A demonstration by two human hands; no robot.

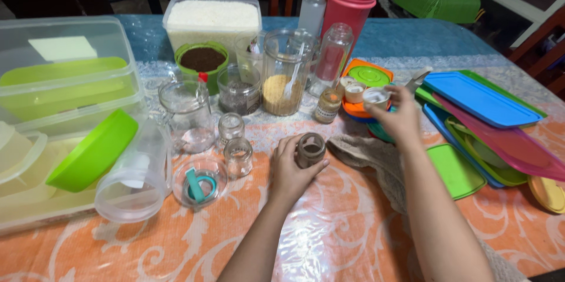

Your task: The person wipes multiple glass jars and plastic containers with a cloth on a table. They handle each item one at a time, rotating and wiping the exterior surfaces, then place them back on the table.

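covering most of the scene, an orange patterned tablecloth [353, 223] lies under a clear plastic sheet on a table crowded with kitchen containers. at far left stands a large clear storage bin [65, 91] with green lids stacked inside; a clear canister with a lime green lid [120, 164] lies on its side against it. at the back sit a white-filled plastic tub [212, 20] and a tall pink canister [348, 8]. a fan of flat lids [488, 117] in blue, pink and green spreads at right, beside a beige cloth [376, 155]. mid-table, a tall glass jar [285, 73] holds yellowish grains and a white spoon, with a green cup of dark powder [202, 61] to its left. nearer the person, the left hand [291, 170] wraps thumb and fingers closed around a small glass jar [310, 149] resting on the table near its centre. the right hand [399, 118] reaches toward the stacked round lids, fingertips pinched on a small white cap [375, 97].
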